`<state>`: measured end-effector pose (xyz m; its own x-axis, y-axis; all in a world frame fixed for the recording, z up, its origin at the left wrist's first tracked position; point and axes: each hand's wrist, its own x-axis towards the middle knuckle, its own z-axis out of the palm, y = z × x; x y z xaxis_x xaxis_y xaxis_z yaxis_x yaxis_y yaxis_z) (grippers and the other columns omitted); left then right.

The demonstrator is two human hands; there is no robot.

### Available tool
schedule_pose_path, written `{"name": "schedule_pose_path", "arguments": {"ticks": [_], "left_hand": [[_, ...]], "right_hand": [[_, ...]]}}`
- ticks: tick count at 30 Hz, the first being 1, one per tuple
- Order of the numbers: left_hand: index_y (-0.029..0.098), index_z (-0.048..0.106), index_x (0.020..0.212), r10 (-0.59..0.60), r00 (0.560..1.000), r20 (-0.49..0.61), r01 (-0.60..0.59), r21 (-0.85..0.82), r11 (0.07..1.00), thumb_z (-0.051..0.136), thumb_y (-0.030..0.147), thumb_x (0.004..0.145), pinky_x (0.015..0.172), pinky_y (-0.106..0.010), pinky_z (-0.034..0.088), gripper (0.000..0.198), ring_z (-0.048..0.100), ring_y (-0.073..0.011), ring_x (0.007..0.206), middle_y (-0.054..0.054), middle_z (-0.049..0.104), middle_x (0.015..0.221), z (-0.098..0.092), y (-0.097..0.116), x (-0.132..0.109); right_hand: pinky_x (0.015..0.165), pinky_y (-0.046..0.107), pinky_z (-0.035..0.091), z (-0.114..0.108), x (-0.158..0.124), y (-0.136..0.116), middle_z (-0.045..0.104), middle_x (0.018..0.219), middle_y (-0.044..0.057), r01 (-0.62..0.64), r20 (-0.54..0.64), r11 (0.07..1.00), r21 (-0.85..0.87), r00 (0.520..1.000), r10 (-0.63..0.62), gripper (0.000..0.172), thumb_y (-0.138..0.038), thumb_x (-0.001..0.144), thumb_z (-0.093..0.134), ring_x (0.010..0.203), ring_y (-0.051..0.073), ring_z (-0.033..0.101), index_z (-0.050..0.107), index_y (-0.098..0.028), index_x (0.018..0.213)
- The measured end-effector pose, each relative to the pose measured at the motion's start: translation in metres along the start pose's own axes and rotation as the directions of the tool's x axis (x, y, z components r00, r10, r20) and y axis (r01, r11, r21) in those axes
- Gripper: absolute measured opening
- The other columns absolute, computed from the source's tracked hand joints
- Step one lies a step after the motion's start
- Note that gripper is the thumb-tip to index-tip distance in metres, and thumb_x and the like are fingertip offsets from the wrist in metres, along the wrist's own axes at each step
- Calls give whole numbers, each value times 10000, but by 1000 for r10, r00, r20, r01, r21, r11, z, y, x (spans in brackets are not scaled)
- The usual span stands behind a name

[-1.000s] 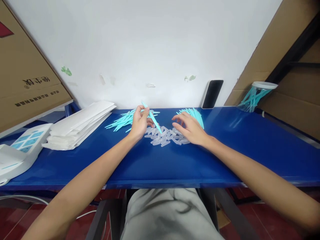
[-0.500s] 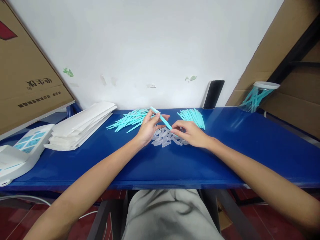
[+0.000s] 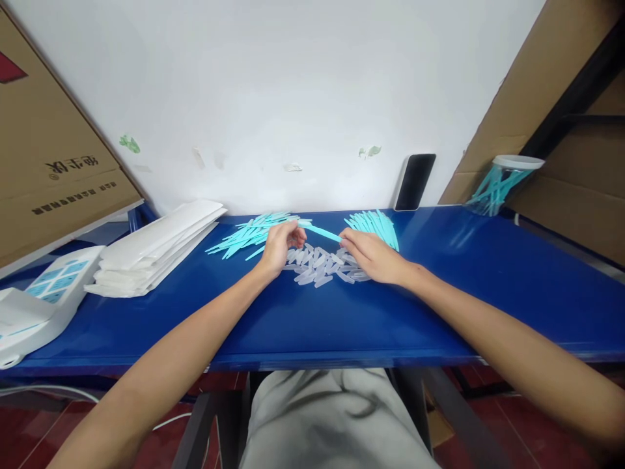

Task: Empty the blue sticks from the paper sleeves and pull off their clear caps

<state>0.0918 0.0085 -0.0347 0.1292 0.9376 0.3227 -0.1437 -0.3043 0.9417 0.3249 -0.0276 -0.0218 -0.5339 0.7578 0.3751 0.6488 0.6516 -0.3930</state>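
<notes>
A slim turquoise plastic stick (image 3: pixel 319 231) is stretched between my hands, slightly lower at its right end. My left hand (image 3: pixel 282 244) is closed on its left end, its fingers curled. The thumb and fingers of my right hand (image 3: pixel 374 255) pinch the other end. Beneath the stick lies a loose heap of small translucent plastic pieces (image 3: pixel 319 264), shaped like caps. Beyond my left hand is a messy pile of similar turquoise sticks (image 3: pixel 239 240). A more aligned pile of turquoise sticks (image 3: pixel 374 223) lies behind my right hand.
White flat packets (image 3: pixel 156 244) are stacked at left beside a white device with blue panels (image 3: pixel 58 280). A phone (image 3: pixel 415 182) leans on the wall. At right stands a clear jar (image 3: pixel 493 189) holding turquoise sticks. The blue table (image 3: pixel 342 332) meets the wall.
The stick has swung from a steep slant to nearly level. My left hand has turned and its fingers have curled in around the left end; my right hand keeps its pinch.
</notes>
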Motion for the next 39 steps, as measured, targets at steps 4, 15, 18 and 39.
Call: {"name": "schedule_pose_path", "arguments": {"ticks": [4,15,18,39], "left_hand": [[183,518,514,28,998,56,-32,72,997,543,489,857,490,-256,326,460,384,-97,476,9,413,496,-1,0,0],[218,296,560,27,988,-150,-20,45,999,499,463,874,450,-227,214,446,234,-78,441,59,231,519,-16,-2,15],[223,276,554,72,975,-212,-40,154,987,470,432,872,458,-245,201,427,230,-90,448,53,228,513,-35,0,22],[231,328,441,47,987,154,-160,918,363,446,366,883,559,-322,194,477,221,-125,491,21,283,451,-48,-3,16]], "right_hand": [[631,327,340,0,-1,3,513,720,9,-26,-3,1000,-2,1000,26,316,-389,1058,274,645,188,484,406,-240,813],[579,320,295,-4,0,0,624,769,60,-180,-137,951,-253,979,148,413,-501,1064,240,649,212,544,491,-228,882],[608,331,336,-15,1,10,691,901,131,-379,-222,850,-366,923,316,473,-507,1060,207,756,265,627,550,-204,942],[739,420,505,-31,1,46,718,965,237,-631,-233,550,-547,746,624,486,-442,984,400,918,369,704,751,-106,976]]}}
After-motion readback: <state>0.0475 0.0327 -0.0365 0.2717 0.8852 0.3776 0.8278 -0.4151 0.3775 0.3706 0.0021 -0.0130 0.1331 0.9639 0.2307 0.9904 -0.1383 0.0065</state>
